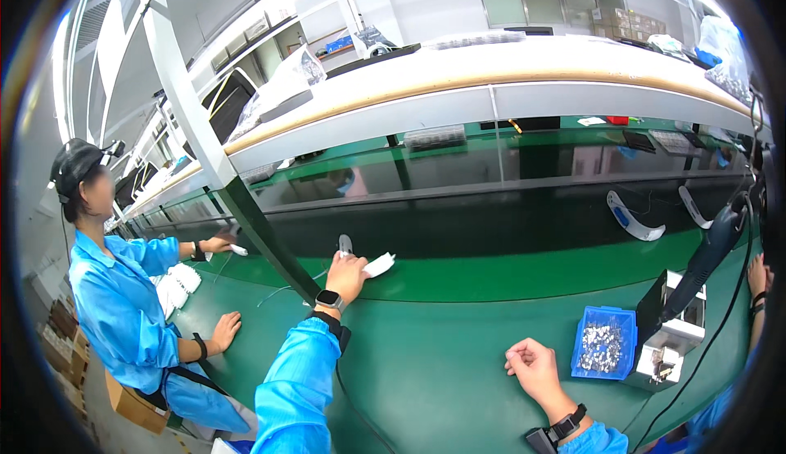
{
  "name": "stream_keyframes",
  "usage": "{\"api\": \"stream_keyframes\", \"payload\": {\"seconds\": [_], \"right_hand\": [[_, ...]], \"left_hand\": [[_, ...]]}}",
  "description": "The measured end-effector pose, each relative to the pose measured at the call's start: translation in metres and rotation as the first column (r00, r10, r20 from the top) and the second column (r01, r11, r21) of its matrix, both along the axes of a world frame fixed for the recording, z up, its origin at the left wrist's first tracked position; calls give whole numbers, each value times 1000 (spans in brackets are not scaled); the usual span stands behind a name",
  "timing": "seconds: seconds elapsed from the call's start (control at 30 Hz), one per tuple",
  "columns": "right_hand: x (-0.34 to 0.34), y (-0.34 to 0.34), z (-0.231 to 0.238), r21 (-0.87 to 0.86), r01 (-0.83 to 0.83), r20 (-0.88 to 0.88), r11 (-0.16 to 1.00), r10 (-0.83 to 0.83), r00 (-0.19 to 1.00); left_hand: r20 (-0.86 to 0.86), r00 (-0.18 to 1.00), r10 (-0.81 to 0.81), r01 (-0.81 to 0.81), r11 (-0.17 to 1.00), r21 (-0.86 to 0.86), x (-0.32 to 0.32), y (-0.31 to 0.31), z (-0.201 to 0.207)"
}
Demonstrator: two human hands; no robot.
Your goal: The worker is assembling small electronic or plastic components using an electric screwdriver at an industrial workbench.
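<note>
Reaching forward past the slanted post, my left hand [348,278] is closed around a white plastic piece [379,266] at the near side of the dark conveyor belt. A grey rounded end [345,243] shows just beyond its fingers; whether it belongs to the same piece I cannot tell. My right hand [536,370] rests low over the green table with its fingers curled in, and nothing shows in them. Just right of it stands a blue bin [625,367] of small shiny metal parts.
A metal fixture [676,335] and a dark handheld tool [706,257] with a black cable stand right of the bin. Curved white pieces [634,218] lie on the belt [508,245]. The post [254,216] rises at left; a co-worker [123,307] works beyond it. Another person's hand [758,278] is far right.
</note>
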State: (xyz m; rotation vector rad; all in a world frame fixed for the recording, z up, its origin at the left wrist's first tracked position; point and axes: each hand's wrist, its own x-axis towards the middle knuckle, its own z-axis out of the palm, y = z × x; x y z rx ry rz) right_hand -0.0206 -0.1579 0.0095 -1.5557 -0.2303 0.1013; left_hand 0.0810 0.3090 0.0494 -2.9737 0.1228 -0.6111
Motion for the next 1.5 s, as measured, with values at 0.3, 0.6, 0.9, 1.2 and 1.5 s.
{"api": "stream_keyframes", "payload": {"seconds": [0.3,0.6,0.9,1.2,1.5], "right_hand": [[-18,-12,55,299,170,169,939,-227,959],[-52,-51,134,-98,387,865,917,-114,489],[-67,-77,130,-100,583,895,807,-183,407],[-73,-90,138,-270,598,961,755,175,212],[-64,-90,136,-288,586,956,758,194,219]], "left_hand": [[48,918,-394,152,238,-959,-78,-197,107],[158,761,-630,-89,-343,-935,-152,-355,72],[359,654,-666,-27,-494,-869,-173,-393,56],[257,608,-751,147,-212,-966,-181,-380,60],[264,567,-781,-23,-335,-942,-173,-381,56]]}}
